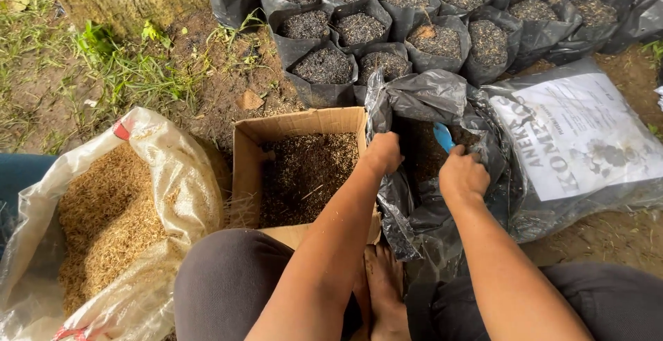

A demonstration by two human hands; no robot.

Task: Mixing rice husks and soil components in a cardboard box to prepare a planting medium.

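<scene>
Black plastic bag (421, 99) crumpled, glossy, mouth open, dark soil inside.

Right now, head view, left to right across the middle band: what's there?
White sack of husks → cardboard box of dark mix → left hand on the black plastic bag → blue scoop → right hand → large printed bag.

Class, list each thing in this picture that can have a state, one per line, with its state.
Black plastic bag: open, held by both hands.
Left hand: grips the bag's edge.
Right hand: holds a blue tool.
Cardboard box: open, holding dark mix.
White sack: open, holding husks.
Small black grow bags: filled, upright.
</scene>
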